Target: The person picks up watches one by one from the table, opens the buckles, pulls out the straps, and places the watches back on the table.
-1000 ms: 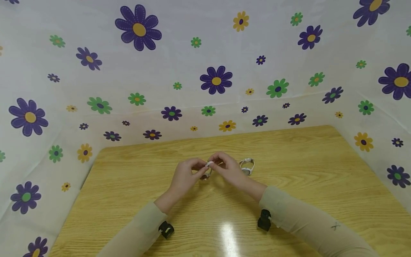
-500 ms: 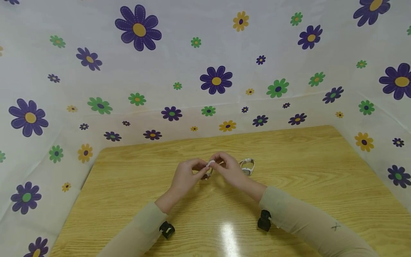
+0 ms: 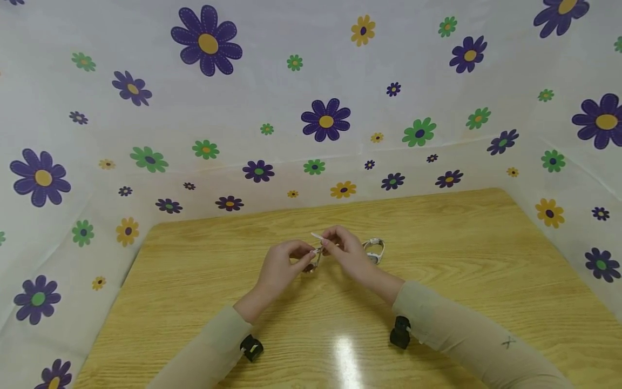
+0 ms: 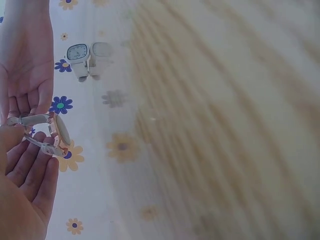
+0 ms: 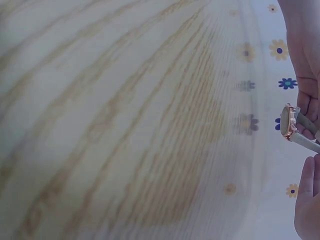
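A wristwatch with a rose-gold case and white strap hangs between both hands, a little above the table. My left hand pinches its strap between thumb and fingers. On the other side, my right hand pinches the strap too, and a white strap end sticks up past its fingertips. The left wrist view shows the strap nearly looped, with the watch case seen edge-on. The case also appears at the right edge of the right wrist view. Fingers partly cover the buckle area.
A second, white watch stands on the wooden table, just beyond my right hand. Behind the table and at both sides rises a white flowered cloth. Black cameras are strapped at both sleeves.
The strap end, earlier bunched between the fingertips, now points up and left from my right fingers. My right hand has risen slightly; the left has hardly moved.
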Demonstrator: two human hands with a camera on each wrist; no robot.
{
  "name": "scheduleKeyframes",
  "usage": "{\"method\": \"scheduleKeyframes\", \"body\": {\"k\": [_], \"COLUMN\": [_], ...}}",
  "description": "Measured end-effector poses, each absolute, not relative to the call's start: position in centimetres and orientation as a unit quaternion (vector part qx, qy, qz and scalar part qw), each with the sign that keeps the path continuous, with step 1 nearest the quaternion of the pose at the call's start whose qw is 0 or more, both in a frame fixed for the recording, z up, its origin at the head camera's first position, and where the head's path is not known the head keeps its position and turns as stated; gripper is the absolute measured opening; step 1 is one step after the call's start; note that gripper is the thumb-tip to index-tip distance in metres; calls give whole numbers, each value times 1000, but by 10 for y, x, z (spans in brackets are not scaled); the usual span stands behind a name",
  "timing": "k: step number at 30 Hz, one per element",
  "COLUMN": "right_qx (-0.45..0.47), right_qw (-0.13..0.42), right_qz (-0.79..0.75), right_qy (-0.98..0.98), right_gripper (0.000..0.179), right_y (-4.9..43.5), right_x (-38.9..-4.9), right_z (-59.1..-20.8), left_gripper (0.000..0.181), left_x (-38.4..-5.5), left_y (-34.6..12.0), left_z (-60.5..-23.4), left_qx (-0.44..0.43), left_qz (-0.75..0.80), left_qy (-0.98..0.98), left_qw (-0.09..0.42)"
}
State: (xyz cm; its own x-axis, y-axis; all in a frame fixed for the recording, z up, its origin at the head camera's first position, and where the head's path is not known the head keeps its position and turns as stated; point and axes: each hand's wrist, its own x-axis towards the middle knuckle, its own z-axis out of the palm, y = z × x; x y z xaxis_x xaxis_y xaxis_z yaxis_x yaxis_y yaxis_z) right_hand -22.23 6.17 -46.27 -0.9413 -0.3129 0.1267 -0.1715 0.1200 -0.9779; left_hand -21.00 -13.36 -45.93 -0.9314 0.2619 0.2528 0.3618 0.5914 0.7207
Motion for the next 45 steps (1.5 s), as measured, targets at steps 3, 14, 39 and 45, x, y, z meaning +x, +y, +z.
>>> {"method": "scheduleKeyframes", "body": {"k": [3,14,39,45], "right_qx": [-162,-163,-173,-175], "right_qw": [57,59,62,61], "right_qz": [-648,-653,-620,-614], "right_qy": [742,737,763,768], "right_gripper": [19,24,24,22], "right_y": [62,63,64,64], "right_x": [-222,-223,-221,-222], "right_z": [-462,-463,-456,-457], "left_gripper": [10,11,8,8], "left_x": [-210,-209,-208,-209], "left_y": [-134,-134,-134,-135], "left_z": [-459,-459,-458,-458], "left_qx": [-177,-174,-165,-174], "left_qz": [-414,-413,-418,-421], "left_qy": [-891,-891,-889,-885], "left_qw": [63,75,91,92]}}
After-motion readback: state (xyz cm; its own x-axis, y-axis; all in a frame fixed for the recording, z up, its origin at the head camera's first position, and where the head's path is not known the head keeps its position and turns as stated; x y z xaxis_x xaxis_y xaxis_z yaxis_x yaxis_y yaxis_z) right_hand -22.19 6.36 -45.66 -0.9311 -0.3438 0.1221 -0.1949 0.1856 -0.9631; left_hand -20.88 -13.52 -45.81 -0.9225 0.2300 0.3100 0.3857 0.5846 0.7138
